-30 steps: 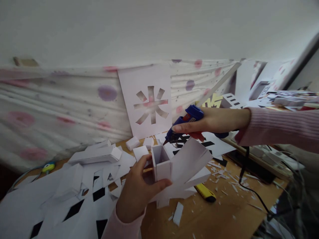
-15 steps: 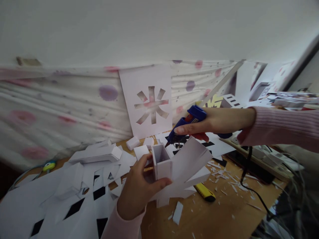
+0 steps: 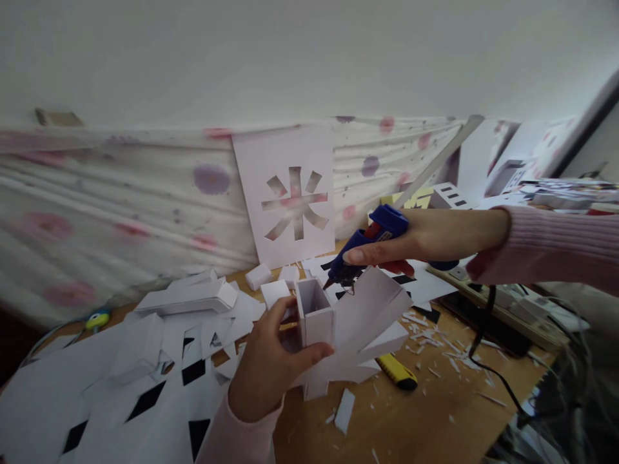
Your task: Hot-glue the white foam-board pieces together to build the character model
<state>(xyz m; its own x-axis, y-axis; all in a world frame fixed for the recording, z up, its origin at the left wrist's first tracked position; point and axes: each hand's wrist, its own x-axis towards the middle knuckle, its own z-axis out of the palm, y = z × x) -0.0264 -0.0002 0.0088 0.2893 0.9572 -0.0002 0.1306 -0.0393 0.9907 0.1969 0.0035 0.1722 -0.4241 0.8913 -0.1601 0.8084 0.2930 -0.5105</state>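
Left hand [image 3: 268,367] clamped on the white paper model [image 3: 360,319] at its open square end. Right hand [image 3: 420,237] closed round the blue glue gun [image 3: 370,240], nozzle just above the model. Yellow knife [image 3: 397,372] beside the model, partly hidden beneath it. Cut-out sheet [image 3: 290,193] stands behind the model. The hand hides the gun's handle.

We saw tight access at the paper letter [image 3: 360,319]: our left hand [image 3: 271,367] gripped its open box end from the near side, and our right hand [image 3: 425,238] held the glue gun [image 3: 370,241] just above, nozzle near the rim. Paper offcuts [image 3: 145,361] blocked the left. The gun's cord [image 3: 485,319] crossed the right, and the yellow knife [image 3: 397,372] lay just beside the letter. We had bare table [image 3: 425,419] front-right only.
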